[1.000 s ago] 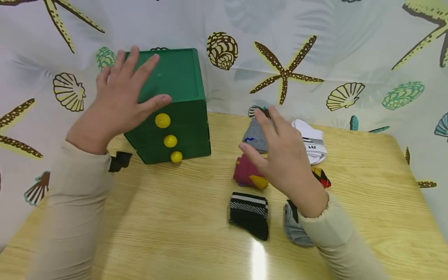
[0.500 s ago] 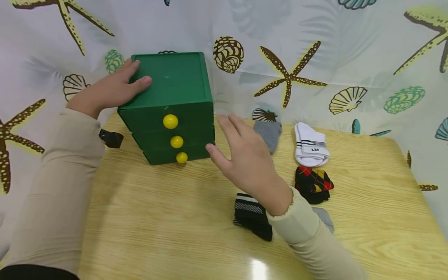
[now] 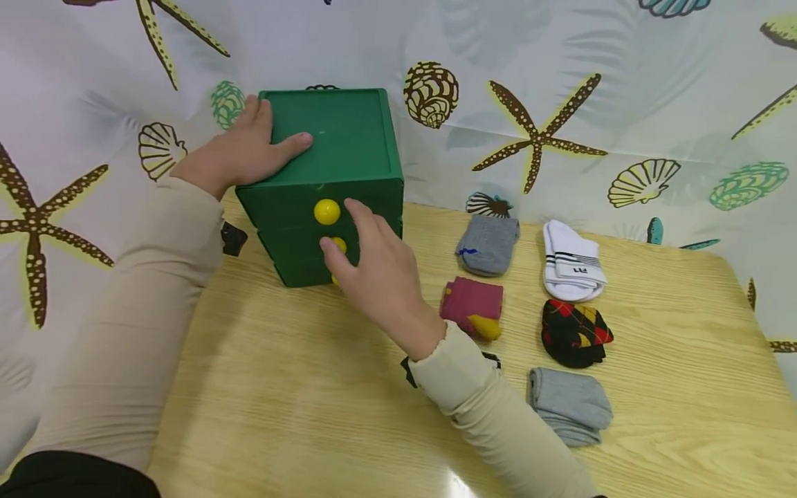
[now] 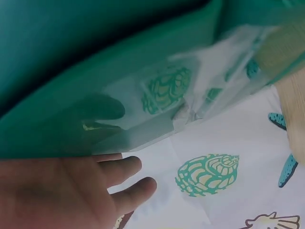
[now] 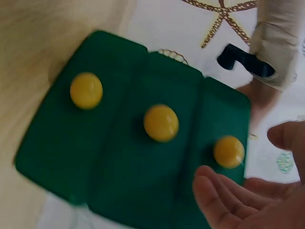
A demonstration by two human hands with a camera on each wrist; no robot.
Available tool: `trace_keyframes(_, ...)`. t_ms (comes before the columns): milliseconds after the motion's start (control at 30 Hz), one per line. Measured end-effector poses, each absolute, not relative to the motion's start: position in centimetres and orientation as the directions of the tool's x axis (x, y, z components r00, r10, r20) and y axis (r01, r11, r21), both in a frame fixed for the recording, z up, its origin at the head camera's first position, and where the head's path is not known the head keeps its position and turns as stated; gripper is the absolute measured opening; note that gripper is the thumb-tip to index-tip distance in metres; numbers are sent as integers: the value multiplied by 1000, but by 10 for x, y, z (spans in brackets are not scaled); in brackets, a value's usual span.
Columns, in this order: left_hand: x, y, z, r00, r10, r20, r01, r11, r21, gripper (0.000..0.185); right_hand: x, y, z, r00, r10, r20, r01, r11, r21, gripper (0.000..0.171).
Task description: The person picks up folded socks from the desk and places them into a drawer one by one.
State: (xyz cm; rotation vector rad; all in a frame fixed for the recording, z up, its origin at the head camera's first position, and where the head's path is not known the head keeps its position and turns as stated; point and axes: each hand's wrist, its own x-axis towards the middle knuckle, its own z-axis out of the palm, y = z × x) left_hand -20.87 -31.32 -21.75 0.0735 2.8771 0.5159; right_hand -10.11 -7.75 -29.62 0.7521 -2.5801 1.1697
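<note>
Left hand (image 3: 239,153): in the upper left of the head view, it lies flat on the top of the green drawer box (image 3: 349,149), fingers straight and relaxed, the thumb stretched over the lid.
Green drawer box: it stands on the wooden surface (image 3: 299,408) at the upper centre-left, against the curtain with shells and starfish (image 3: 560,104). Its front has three drawers, each with a yellow knob.
Top knob (image 3: 326,211): free, just left of the right hand's fingertips.
Right hand (image 3: 376,273): in the centre, in front of the drawers, fingers spread and relaxed, holding nothing. It partly covers the middle knob (image 3: 340,243) and the bottom one.
Black clip (image 3: 233,238): on the surface, left of the box.
Socks: right of the hand lie a grey sock (image 3: 488,243), a maroon sock (image 3: 473,306), a white sock (image 3: 571,259), a black argyle sock (image 3: 575,332) and a light grey sock (image 3: 569,404). A black striped sock (image 3: 492,358) is mostly hidden under the right sleeve.
</note>
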Motion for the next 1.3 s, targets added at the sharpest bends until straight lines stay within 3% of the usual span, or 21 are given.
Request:
trace_keyframes(233, -207, -308, -217, -987, 46, -157, 10, 976, 218, 100, -115, -106, -309, -858, -251, 449, -514, 386, -766, 50)
trace_keyframes(400, -207, -308, -217, -990, 36, -138, 8, 981, 196, 101, -121, -118, -316, -857, -187, 480, -514, 376, -771, 44)
trace_keyframes(500, -207, -309, -217, -989, 34, -144, 3, 978, 209, 101, -125, -123, -320, -844, -168, 509, -529, 412, -742, 43)
trace_keyframes(767, -208, -311, -218, -986, 32, -165, -6, 974, 227, 102, -136, -129, -327, -728, -155, 667, -632, 527, -568, 37)
trace_keyframes(1300, -208, -309, -218, -985, 25, -172, -17, 972, 236, 100, -117, -121, -330, -666, -192, 721, -678, 560, -477, 36)
